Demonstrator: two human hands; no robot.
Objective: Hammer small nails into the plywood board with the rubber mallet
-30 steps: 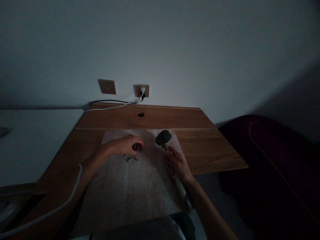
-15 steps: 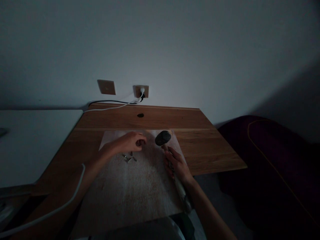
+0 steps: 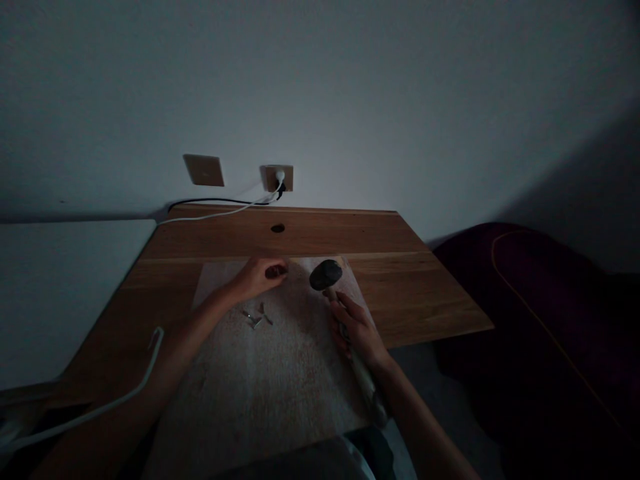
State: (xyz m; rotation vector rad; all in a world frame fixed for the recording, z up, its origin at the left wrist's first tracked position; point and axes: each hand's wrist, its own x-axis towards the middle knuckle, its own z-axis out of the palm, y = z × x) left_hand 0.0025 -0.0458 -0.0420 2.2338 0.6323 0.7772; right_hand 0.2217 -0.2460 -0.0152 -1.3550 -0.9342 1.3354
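Left hand (image 3: 260,277): on the far part of the board, fingertips drawn together in a pinching grip. Too dim to tell what, if anything, is between them.
Right hand (image 3: 357,330): grip clenched round the upper handle of the hammer.
Hammer with a dark rounded head and a pale wooden handle (image 3: 326,274): head rests on the board, just right of the left fingertips. The handle runs near and right, past the wrist.
Small grey metal nails (image 3: 257,315): loose cluster on the board, just near of the left hand.
Pale rectangular wooden board (image 3: 270,387): lies flat on the table, reaching its near edge.
Brown wooden table (image 3: 350,233): a white cable (image 3: 100,410) trails over its left near corner.
Handling note (judgement): the right hand sits high on the handle, which suits light, controlled taps. Pinching fingers are best kept low and clear of the head, and the board held flat.
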